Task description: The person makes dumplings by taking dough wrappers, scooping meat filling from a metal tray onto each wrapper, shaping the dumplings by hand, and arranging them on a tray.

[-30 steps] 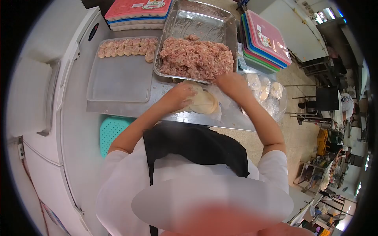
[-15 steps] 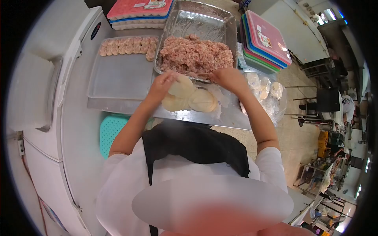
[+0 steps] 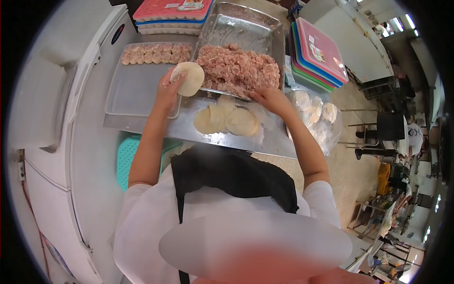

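Note:
My left hand [image 3: 169,87] holds a round dough wrapper [image 3: 190,79] over the right side of the plastic tray [image 3: 137,93]. Rows of filled dumplings [image 3: 156,53] line that tray's far end. My right hand [image 3: 269,98] is at the near edge of the metal pan [image 3: 243,26], beside the minced meat [image 3: 236,67]; its fingers are bent together, and what they hold, if anything, is too small to make out. Overlapping round wrappers [image 3: 241,121] lie on the steel table [image 3: 184,128] below the pan.
Stacked trays with a pink lid [image 3: 172,10] stand at the far left, and stacked coloured lids [image 3: 321,49] at the right. Plastic bags of wrappers [image 3: 314,116] lie near my right forearm. A turquoise basket [image 3: 126,161] is below the table. Another person [image 3: 415,137] is far right.
My left hand has lifted a wrapper off the table and carried it up and left over the tray. My right hand stays at the pan's near edge.

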`<act>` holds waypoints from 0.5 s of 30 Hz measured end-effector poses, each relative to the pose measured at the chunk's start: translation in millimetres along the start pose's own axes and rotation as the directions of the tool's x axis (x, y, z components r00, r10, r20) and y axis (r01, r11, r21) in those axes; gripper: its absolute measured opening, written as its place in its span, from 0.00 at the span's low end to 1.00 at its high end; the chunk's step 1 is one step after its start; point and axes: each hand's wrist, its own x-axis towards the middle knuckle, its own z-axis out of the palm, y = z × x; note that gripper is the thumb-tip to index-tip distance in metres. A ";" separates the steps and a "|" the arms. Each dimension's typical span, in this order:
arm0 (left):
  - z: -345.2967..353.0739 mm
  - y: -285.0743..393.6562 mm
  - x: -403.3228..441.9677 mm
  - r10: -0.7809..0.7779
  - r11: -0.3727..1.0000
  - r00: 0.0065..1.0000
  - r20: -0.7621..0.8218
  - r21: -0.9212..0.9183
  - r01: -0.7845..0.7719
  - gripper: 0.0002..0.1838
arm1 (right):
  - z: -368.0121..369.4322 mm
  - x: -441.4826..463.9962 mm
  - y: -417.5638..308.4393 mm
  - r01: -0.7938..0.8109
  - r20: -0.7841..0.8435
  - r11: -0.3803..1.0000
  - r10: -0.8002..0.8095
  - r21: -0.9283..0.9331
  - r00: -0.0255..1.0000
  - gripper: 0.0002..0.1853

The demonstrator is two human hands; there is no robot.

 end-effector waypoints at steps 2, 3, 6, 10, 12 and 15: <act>-3.9 -2.3 0.3 -0.004 1.000 1.000 -0.029 0.001 0.004 0.20 | -10.2 -4.6 3.8 -0.023 -0.021 0.999 0.024 0.039 1.000 0.17; -4.4 -3.6 2.3 -0.010 0.999 1.000 -0.028 -0.033 0.009 0.20 | -26.2 -5.8 -2.8 -0.018 -0.048 0.998 0.016 -0.057 0.999 0.18; 5.4 -6.4 0.1 -0.104 0.976 0.990 -0.093 -0.200 0.084 0.19 | -19.6 -11.6 1.1 0.007 -0.023 0.962 -0.014 -0.273 1.000 0.19; 21.2 -15.9 -2.6 -0.070 0.984 0.992 -0.102 -0.170 0.052 0.18 | -9.8 -18.4 -4.3 -0.035 -0.022 0.969 0.030 -0.246 0.999 0.20; 31.0 -23.1 0.7 -0.062 0.960 0.992 -0.114 -0.280 0.028 0.18 | -5.6 -15.7 3.2 -0.067 -0.019 0.996 0.068 0.064 0.997 0.20; 49.2 -29.1 15.9 -0.116 0.864 0.990 -0.075 -0.500 0.063 0.19 | -11.3 -10.8 -4.5 -0.151 -0.045 0.881 0.190 0.448 0.981 0.21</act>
